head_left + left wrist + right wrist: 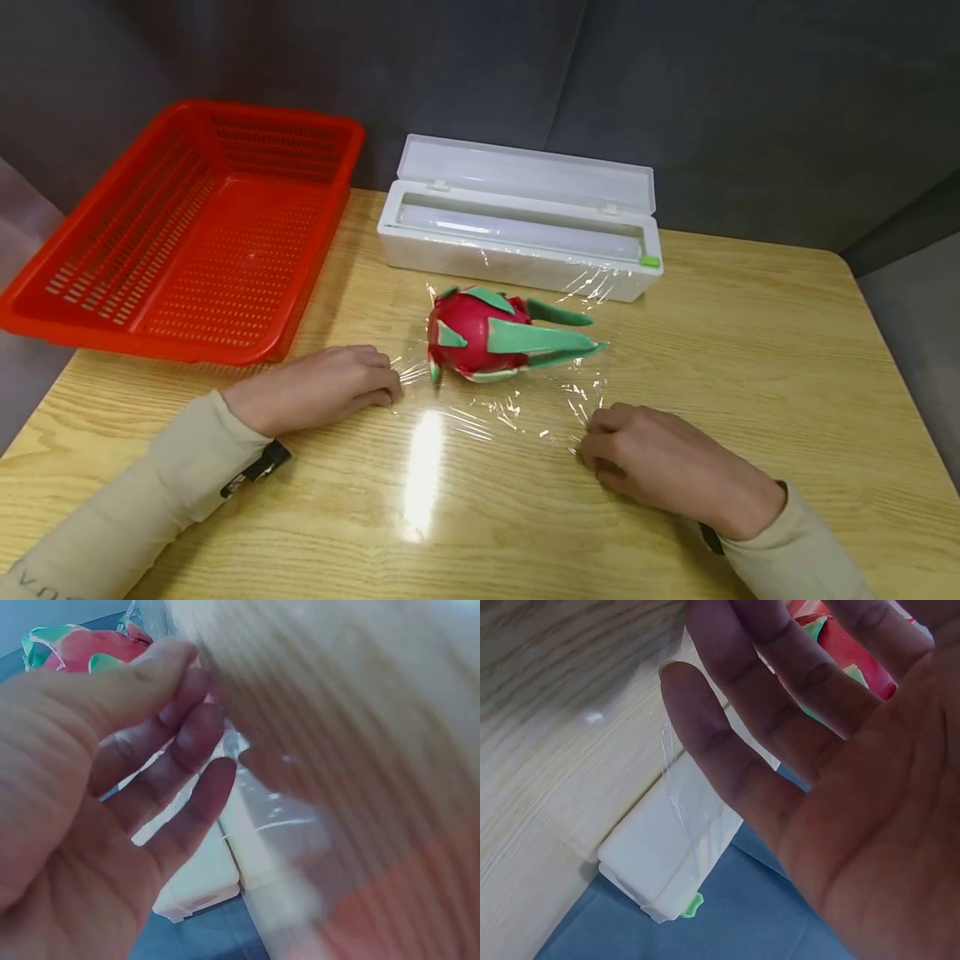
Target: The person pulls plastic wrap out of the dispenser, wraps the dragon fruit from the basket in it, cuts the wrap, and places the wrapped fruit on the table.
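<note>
A red dragon fruit [480, 333] with green scales lies on its side mid-table, its long scales to the right. Clear cling film [510, 408] spreads around it, glinting with wrinkles; whether it passes over or under the fruit I cannot tell. My left hand [322, 387] pinches the film left of the fruit, creases running from its fingertips. To the lower right, my right hand [667, 458] pinches the near right part of the film. In the right wrist view, the right thumb is hidden. Behind the fruit stands a white cling film dispenser [510, 258], lid raised, roll inside.
A red plastic basket [300, 292] with slotted walls stands at the back left, close to the left forearm. The dispenser has a green slider [650, 262] at its right end. A grey curtain [750, 125] hangs behind the wooden table [787, 358].
</note>
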`<state>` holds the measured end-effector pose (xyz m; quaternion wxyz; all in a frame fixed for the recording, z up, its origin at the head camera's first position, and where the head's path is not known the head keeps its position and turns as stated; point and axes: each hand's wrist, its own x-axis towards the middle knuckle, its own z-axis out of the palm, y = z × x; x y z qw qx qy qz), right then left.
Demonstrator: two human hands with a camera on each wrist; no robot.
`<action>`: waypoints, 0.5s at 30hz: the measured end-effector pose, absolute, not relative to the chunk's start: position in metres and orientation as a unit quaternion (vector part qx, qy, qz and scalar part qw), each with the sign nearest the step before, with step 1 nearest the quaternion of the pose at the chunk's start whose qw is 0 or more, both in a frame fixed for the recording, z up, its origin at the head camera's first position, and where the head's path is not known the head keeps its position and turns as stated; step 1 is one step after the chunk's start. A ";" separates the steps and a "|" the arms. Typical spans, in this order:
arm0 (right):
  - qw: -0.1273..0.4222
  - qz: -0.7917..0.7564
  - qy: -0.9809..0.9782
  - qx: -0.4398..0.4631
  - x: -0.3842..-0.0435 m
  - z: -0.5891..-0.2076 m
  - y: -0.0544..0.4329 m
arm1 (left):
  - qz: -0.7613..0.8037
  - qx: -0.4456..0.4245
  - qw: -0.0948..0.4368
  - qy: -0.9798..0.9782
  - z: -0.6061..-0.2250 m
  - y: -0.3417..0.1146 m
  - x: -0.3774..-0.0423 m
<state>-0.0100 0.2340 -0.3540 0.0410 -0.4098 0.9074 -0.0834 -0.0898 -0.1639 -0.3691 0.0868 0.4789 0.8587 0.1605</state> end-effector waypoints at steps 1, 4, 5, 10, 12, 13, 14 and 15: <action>0.040 -0.084 0.907 -0.411 -0.010 -0.354 0.234 | 0.158 0.480 0.088 0.859 -0.369 -0.164 -0.090; 0.035 -0.084 0.906 -0.414 -0.009 -0.355 0.234 | 0.147 0.483 0.087 0.859 -0.368 -0.164 -0.090; 0.033 -0.083 0.905 -0.415 -0.009 -0.355 0.235 | 0.144 0.484 0.085 0.859 -0.367 -0.164 -0.089; 0.031 -0.085 0.904 -0.419 -0.009 -0.356 0.235 | 0.138 0.494 0.075 0.855 -0.366 -0.162 -0.089; 0.034 -0.086 0.904 -0.418 -0.008 -0.355 0.235 | 0.137 0.497 0.073 0.854 -0.366 -0.161 -0.090; 0.035 -0.086 0.903 -0.419 -0.008 -0.355 0.235 | 0.136 0.498 0.072 0.853 -0.365 -0.161 -0.090; 0.035 -0.086 0.903 -0.419 -0.008 -0.355 0.235 | 0.135 0.499 0.071 0.853 -0.365 -0.160 -0.090; 0.034 -0.086 0.903 -0.420 -0.008 -0.354 0.236 | 0.133 0.500 0.071 0.853 -0.365 -0.160 -0.090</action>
